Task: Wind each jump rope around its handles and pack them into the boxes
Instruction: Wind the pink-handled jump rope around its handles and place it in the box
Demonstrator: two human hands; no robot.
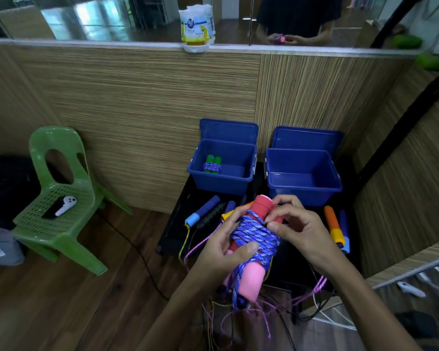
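- The left hand [228, 243] grips a pair of red-and-pink handles [254, 277] from the left, fingers curled round the bundle and thumb laid across the winding; the handles lie side by side, tilted, red ends up and pink ends toward the camera
- A blue-and-white rope [256, 239] is wound round the middle of those handles; loose strands hang down below the pink ends
- The right hand [297, 228] pinches at the rope near the red ends, fingertips bent in against the winding
- The bundle is held in the air above a low black bench [173, 231], in front of two open blue boxes
- The left box [223, 183] holds one wound rope with green handles [212, 164]; the right box [304, 188] shows only its blue floor; each lid stands upright behind its box against the wood-grain wall
- On the bench lie unwound ropes: a blue handle [203, 214], a black handle [212, 215], and at the right an orange-and-yellow handle [333, 228]; pink and yellow cords trail over the bench edge
- A green plastic chair [58, 196] stands well apart to the left, with a white controller [66, 205] on its seat
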